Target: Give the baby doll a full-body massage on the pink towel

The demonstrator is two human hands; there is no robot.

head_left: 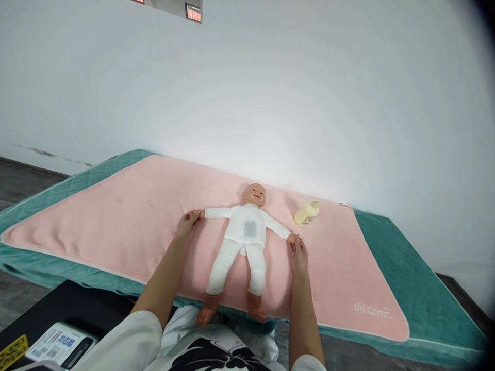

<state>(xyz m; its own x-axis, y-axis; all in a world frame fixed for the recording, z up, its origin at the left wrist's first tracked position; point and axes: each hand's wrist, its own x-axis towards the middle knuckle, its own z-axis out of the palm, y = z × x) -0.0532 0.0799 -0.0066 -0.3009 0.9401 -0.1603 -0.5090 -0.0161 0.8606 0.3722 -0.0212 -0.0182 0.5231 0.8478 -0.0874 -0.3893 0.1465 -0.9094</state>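
A baby doll [247, 224] in a white top and white trousers lies on its back on a pink mat [135, 216], its head toward the wall and its bare feet at the near edge. Both its arms are stretched out sideways. My left hand [188, 224] is closed around the doll's hand on the left. On the other side, my right hand [298, 252] pinches the doll's other hand between the fingers. A dark grey patch shows on the doll's belly. To the right of its head, a pale yellow pump bottle [307, 213] lies tilted on the mat.
The mat covers a green quilted bed [410, 273] pushed against a white wall [290, 93]. At the lower left, a white device with a label [60, 344] and a yellow tag [14, 352] rest on a black surface [77, 309].
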